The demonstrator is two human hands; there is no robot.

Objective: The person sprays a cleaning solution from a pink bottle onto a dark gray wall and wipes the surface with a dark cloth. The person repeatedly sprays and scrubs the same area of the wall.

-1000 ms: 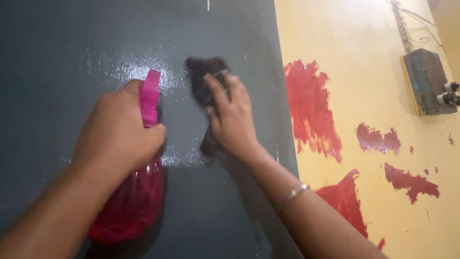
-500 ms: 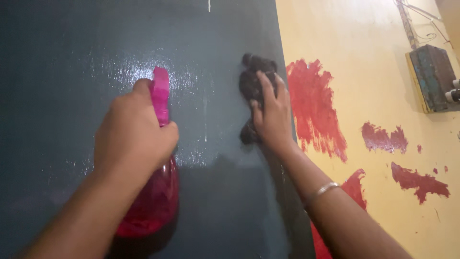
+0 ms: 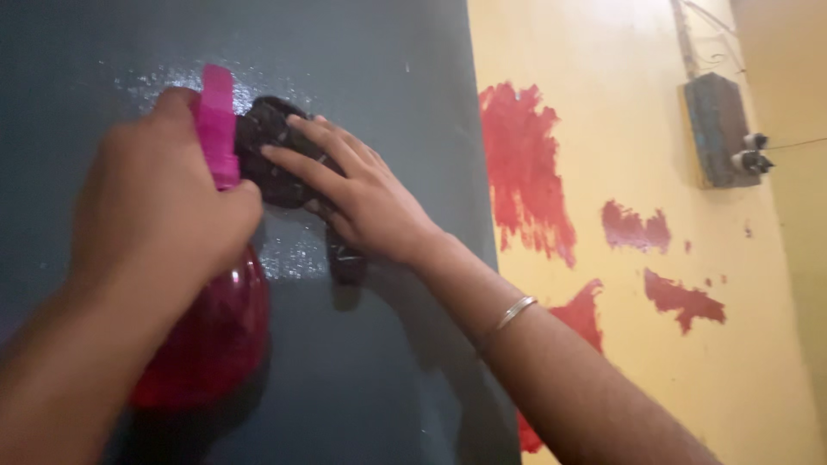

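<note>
My left hand (image 3: 155,207) grips a pink spray bottle (image 3: 211,331) by its neck, nozzle pointing up at a dark grey-green board (image 3: 379,77). The bottle's round red body hangs below my fist. My right hand (image 3: 357,202) presses a dark crumpled cloth (image 3: 271,164) flat against the board, right beside the bottle's nozzle. Wet glistening droplets spread over the board around the cloth. A thin metal bangle (image 3: 514,312) circles my right wrist.
To the right of the board runs a yellow wall (image 3: 620,52) with several red paint patches (image 3: 525,172). A boxy switch unit (image 3: 719,129) with wires hangs on the wall at the upper right.
My right hand has swept the cloth from the board's right edge leftward until it meets the bottle's nozzle. The view has shifted slightly to the right.
</note>
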